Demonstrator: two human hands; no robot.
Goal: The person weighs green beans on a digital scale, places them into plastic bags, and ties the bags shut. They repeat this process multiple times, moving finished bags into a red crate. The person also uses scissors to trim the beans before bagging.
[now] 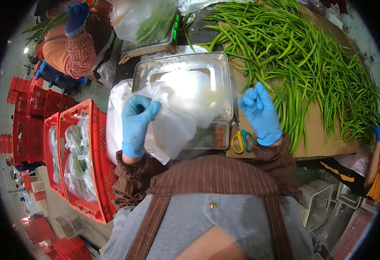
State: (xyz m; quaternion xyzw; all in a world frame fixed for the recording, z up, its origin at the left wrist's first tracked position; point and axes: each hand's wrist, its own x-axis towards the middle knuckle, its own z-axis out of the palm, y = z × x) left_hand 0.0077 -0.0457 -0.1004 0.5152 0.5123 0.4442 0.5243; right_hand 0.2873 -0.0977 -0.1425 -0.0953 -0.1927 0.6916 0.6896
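My left hand (138, 123), in a blue glove, pinches a thin translucent plastic bag (173, 126) between thumb and forefinger. The bag hangs over the near left part of a metal scale pan (182, 61). My right hand (258, 112), gloved too, is raised right of the pan with its fingers curled; whether it holds anything cannot be told. Below it lie scissors (237, 143) with one yellow and one teal handle. The scale's display panel (221, 136) shows at the pan's near side. Long green peppers (294, 104) lie just beyond my right hand.
A large pile of long green peppers (320, 65) covers cardboard at right. Beyond the pan, a second scale (149, 50) carries a bag of green produce. Red crates (95, 162) with bagged vegetables stand at left. A co-worker (69, 48) is at upper left; another's gloved hand (378, 130) is far right.
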